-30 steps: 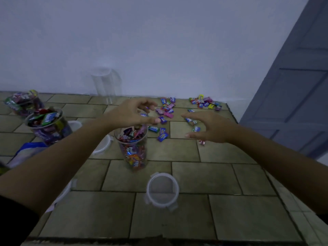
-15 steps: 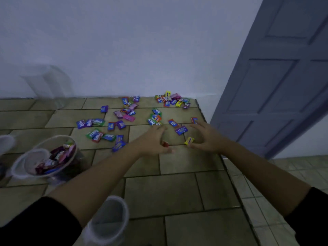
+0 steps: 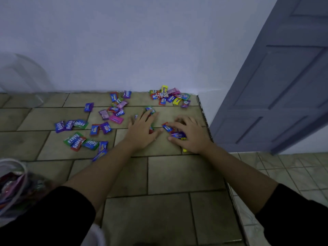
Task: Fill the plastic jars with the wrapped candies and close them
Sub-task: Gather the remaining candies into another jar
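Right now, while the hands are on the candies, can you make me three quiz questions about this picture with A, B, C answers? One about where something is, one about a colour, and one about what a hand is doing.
1. Where is the candy jar?
A. between the hands
B. at the lower left edge of the view
C. on a chair

2. What colour is the mentos candy?
A. yellow
B. green
C. pink

3. What is the left hand doing?
A. lying flat on the table, fingers straight
B. holding a lid
C. waving in the air

Answers:
1 B, its rim shows at that edge, far from both hands.
2 C, its wrapper is bright pink.
3 A, its palm covers wrapped candies on the tiles.
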